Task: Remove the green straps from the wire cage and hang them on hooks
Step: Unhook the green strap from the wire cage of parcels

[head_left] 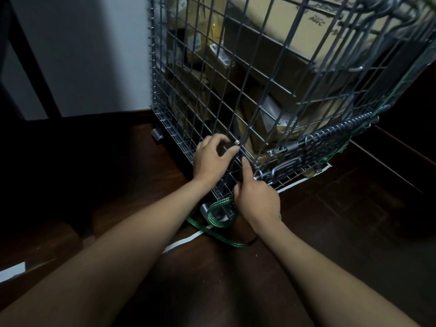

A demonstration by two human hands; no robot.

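A tall wire cage (259, 74) full of cardboard boxes stands on a dark wooden floor. A green strap (218, 221) lies looped around the cage's near bottom corner and trails over the floor. Another green strap (389, 105) runs down the cage's right side. My left hand (211, 159) is at the lower corner wires, its fingers curled around a dark part with a small metal piece there. My right hand (256, 195) sits just below, index finger pointing up along the corner wire, the other fingers curled; what they hold is hidden.
A white wall (94, 55) rises behind the cage on the left, with a dark post (30, 67) leaning across it. White tape strips (186, 241) mark the floor. A metal latch (283, 168) sits low on the cage's right face. My knees are below the arms.
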